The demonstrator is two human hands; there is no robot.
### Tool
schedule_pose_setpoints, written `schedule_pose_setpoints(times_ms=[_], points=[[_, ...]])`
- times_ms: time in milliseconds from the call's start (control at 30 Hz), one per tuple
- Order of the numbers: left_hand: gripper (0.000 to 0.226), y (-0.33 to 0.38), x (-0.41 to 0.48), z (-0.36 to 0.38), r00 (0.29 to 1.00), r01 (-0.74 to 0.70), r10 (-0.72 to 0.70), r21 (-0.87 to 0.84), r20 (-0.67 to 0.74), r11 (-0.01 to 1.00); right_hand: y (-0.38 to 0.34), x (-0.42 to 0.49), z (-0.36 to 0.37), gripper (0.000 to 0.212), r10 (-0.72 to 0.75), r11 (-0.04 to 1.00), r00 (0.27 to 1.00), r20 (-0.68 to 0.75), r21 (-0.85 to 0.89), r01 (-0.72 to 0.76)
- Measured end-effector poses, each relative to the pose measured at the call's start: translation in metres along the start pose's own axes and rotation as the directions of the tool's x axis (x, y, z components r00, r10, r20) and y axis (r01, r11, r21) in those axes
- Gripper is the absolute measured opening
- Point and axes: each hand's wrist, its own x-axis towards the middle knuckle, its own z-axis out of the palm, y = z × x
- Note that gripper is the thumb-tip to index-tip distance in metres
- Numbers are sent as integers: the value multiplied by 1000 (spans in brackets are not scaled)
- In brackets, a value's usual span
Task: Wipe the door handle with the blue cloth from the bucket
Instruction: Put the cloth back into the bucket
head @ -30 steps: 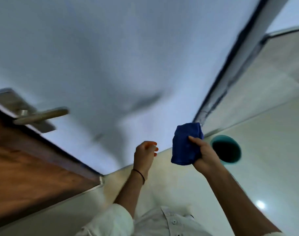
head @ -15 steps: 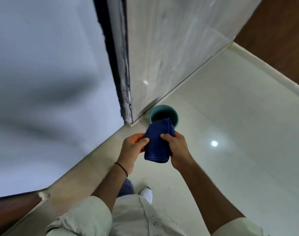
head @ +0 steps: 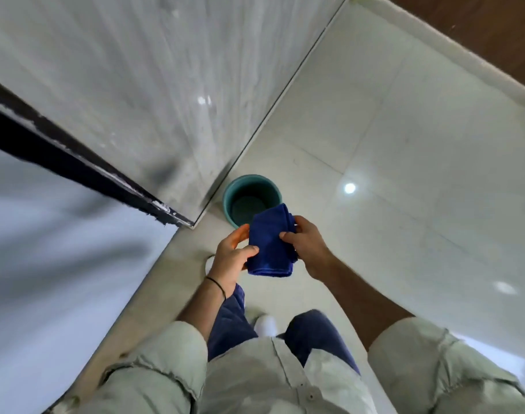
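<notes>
While the folded dark-blue terry cloth (head: 269,248) sits pinched between both hands at waist height, the left hand (head: 229,262) closed on its near edge and the right hand (head: 306,245) clasping its far side, the door handle itself is out of sight. Just beyond, the round teal plastic bucket (head: 274,190) stands on the pale glossy floor tiles (head: 404,144) against the grey wall (head: 135,70). I'd judge the cloth is being readied; next it needs carrying to the handle.
</notes>
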Motion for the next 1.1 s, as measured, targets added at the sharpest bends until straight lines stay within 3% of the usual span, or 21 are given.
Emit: schedule_pose_setpoints(times_ms=[267, 467, 700, 1000, 1100], points=[[75, 14, 84, 31, 996, -3, 10, 77, -85, 997, -11, 113, -25, 36, 44, 996, 989, 140, -78, -33], [78, -33, 166, 42, 967, 29, -30, -7, -255, 1000, 16, 223, -20, 42, 114, 975, 959, 258, -217, -58], [81, -117, 274, 29, 940, 14, -30, -49, -341, 999, 84, 345, 7, 45, 121, 951, 960, 253, -306, -39], [82, -190, 408, -10, 954, 14, -23, -34, -298, 999, 154, 482, 50, 39, 69, 911, 965, 253, -410, 43], [78, -196, 426, -14, 961, 44, -13, 105, -276, 993, 165, 512, 50, 45, 45, 813, 977, 211, -576, 87]])
